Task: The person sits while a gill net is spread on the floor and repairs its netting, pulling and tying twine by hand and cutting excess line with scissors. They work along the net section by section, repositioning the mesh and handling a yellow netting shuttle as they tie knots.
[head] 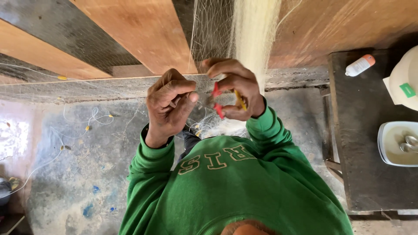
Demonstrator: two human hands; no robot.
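Left hand [167, 104]: curled closed, thumb pressed against the forefinger, pinching fine pale strands of the net [250, 35] at the level of the taut cord [87, 79]. Right hand [233, 89]: closed around a small red-and-yellow tool [217, 101], red part projecting toward the left hand, yellow part showing between the fingers nearer the wrist. Probably a netting needle or small cutter; too much hidden by the fingers to say which.

Location of the work: net hanging as a dense pale bundle from above, directly over the right hand, thinning into loose mesh in front of both hands. Cord running roughly level from the left edge of the view toward the left hand, small yellow floats [62, 78] strung along it.

Governing relation: pinch point and tool tip just beside each other, separated by a narrow gap. Tool's long axis lying slanted, red end aimed inward and downward toward the left thumb. Strands at the pinch running across that axis, from the bundle above to the slack below. Left hand nearer the cord; right hand nearer the bundle.

Surroundings: green sweatshirt [235, 187] below the hands; dark table [370, 143] at the right, well apart, bearing a white bowl [385, 143] and a white bottle [359, 65].
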